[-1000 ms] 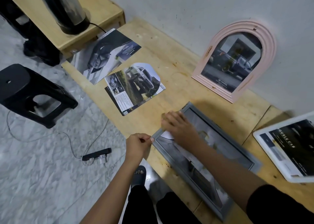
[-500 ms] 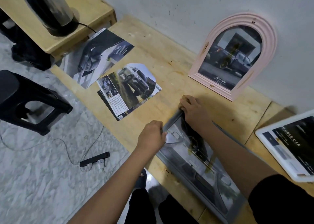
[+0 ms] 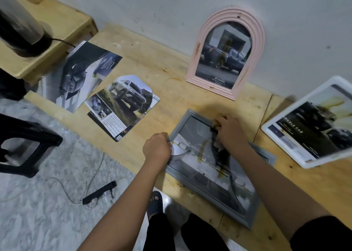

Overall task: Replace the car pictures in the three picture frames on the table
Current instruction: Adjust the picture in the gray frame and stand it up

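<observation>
Well, at the far left we see a black stool [image 3: 24, 144] on the pale marbled floor, and beyond it a dark fan base [image 3: 24, 41] standing on a low wooden shelf [image 3: 62, 27]. Nearer to us a black power strip [image 3: 100, 192] lies on the floor with a white cable trailing from it.

On the left end of the wooden table [image 3: 167, 64] lie two loose car pictures. One is a large dark picture [image 3: 83, 73]. Just beside it on the right is an arch-cut picture [image 3: 125, 105] of a pale pickup.

Below the table's near edge a foot in a dark sandal [image 3: 155, 201] shows on the floor.

Our left hand [image 3: 158, 149] is curled into a fist round the left edge of the grey frame [image 3: 205, 174]. That frame lies slantwise on the near part of the table. The car picture inside it is streaked with yellowish marks.

Our right hand [image 3: 230, 132] sits on the far part of the same frame, with its fingers bent down onto the face. The spot there is dark and blurred, so we cannot tell whether they pinch anything.

Behind that hand the pink arched frame [image 3: 226, 54] leans upright against the wall, holding a picture of a dark pickup.

At the far right is a white frame [image 3: 312, 125] with another dark car picture, partly cut off by the edge of the view. We cannot tell whether it lies flat or is tilted.
</observation>
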Demonstrator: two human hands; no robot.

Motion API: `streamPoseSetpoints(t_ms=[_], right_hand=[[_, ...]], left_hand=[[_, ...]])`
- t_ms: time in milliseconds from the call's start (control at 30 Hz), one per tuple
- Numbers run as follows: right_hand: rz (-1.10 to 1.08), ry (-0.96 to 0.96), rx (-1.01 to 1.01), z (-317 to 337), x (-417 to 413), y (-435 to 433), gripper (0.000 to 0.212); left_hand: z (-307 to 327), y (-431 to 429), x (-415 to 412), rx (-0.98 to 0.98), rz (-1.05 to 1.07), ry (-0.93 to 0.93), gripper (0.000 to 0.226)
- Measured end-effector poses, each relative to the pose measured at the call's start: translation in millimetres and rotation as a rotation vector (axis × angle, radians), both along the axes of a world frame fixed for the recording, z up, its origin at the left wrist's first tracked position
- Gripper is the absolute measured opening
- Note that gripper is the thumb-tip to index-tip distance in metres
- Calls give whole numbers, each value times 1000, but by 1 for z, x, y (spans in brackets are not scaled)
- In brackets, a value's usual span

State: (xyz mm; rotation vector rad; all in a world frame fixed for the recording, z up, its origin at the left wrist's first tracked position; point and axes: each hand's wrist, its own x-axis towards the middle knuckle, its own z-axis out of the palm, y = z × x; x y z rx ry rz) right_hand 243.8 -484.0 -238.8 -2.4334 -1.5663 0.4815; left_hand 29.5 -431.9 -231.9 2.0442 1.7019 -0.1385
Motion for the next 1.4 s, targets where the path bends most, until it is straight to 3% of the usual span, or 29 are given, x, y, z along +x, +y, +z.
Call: streamPoseSetpoints(t_ms=[267,400,567,800,900,1033,1233,1400], right_hand=[[-148,-237,-276,24,50,-91,33],[-304,-154,-171,23,52,-127,30],[-264,-185,-96,22,29,-156,31],[-638,126,-99,29,-58,-204,33],[-705,99,-134,24,-112,-224,32],[-860,72,-7,17,-127,-225,34],[-993,-132,46,0,-150,-199,27],[-905,-125,145,-10,-205,-147,20]], left_hand=[[3,4,0,-28,-1,7,17],[3,4,0,-15,-21,5,18],[1,9,-2,-36,-70,11,18],[5,18,-6,-91,-233,7,26],[11,23,-9,-144,-302,-13,22],[13,26,-17,-250,-366,-32,16],[10,24,-27,-314,-365,-99,23],[7,27,-28,-317,-363,-127,25]])
